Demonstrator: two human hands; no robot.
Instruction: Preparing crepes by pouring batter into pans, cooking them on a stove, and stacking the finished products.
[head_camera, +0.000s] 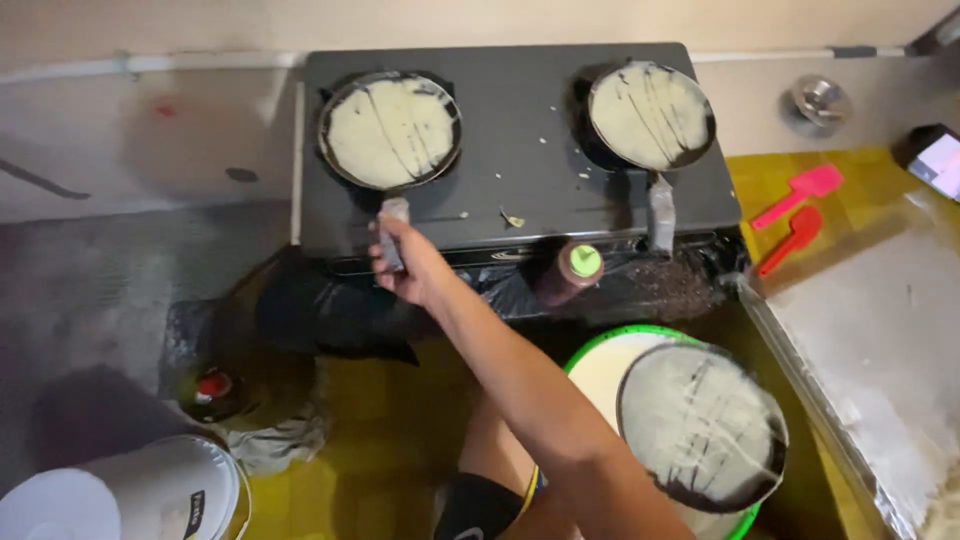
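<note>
My right hand (408, 265) reaches forward and is shut on the handle of the left frying pan (390, 130), which sits on the black two-burner stove (520, 170) with pale batter spread across it. On the right burner is a second pan (652, 115), also coated with batter, its handle pointing toward me. A third batter-coated pan (702, 425) lies over a green-rimmed bowl (590, 355) of white batter at the lower right, beside my forearm. My left hand is out of view.
A brown bottle with a green cap (568, 270) lies in front of the stove. Two red spatulas (795, 210) rest on the yellow surface at right, near a floured board (880, 340). A white bucket (150, 495) and a red-capped bottle (212, 390) stand at lower left.
</note>
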